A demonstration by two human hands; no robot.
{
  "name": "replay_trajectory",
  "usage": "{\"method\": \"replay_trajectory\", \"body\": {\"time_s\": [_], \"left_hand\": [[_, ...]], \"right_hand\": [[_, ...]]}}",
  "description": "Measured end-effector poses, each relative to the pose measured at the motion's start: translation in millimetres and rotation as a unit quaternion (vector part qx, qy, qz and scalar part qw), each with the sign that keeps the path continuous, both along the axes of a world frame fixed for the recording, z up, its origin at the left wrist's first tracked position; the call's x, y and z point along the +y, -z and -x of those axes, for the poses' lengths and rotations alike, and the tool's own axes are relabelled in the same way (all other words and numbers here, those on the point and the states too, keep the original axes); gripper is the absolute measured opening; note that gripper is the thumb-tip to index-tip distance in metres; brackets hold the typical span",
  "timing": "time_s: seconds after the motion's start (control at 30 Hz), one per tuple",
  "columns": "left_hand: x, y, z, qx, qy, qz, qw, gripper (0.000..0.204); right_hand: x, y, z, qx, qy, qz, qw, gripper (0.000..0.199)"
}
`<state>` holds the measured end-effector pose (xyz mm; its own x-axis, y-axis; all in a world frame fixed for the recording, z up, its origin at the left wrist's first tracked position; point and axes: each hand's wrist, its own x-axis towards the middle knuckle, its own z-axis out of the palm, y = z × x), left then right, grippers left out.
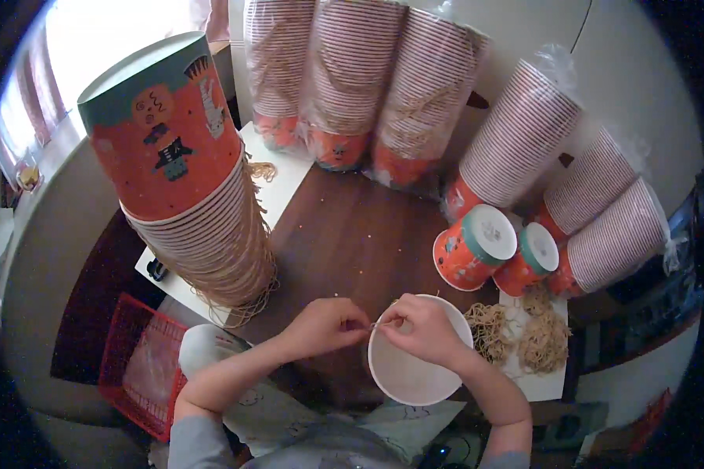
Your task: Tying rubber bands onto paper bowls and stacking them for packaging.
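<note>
A white paper bucket sits in front of me at the table's near edge, its open mouth toward me. Over its upper rim, my right hand has its fingertips pinched together. Just outside the rim on the left, my left hand is closed too, thumb and finger meeting. A thin pale strand that looks like cord spans the small gap between the fingertips. Loose tan cord lies in a tangled heap right of the bucket, beside another cord bundle.
At left stands a tall stack of orange and green paper buckets with cords hanging off its side. Several plastic-wrapped bucket stacks line the back. Two upturned buckets stand at right. A red basket is low left.
</note>
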<state>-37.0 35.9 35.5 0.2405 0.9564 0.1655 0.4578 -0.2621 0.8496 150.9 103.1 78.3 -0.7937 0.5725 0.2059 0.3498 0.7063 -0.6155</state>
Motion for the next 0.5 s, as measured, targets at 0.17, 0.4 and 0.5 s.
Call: {"method": "replay_trajectory", "body": {"time_s": [0.17,0.4,0.5], "left_hand": [[-2,-6,-2,0.042,-0.015,-0.050,0.998,0.016],[-2,-6,-7,0.056,-0.071,-0.125,0.988,0.015],[-4,-7,-8,0.003,-0.067,-0.097,0.993,0.016]], "right_hand": [[0,2,0,0.005,-0.003,0.004,1.000,0.008],[0,6,0,0.015,-0.002,0.000,1.000,0.009],[-2,3,3,0.013,0.005,-0.009,1.000,0.009]]}}
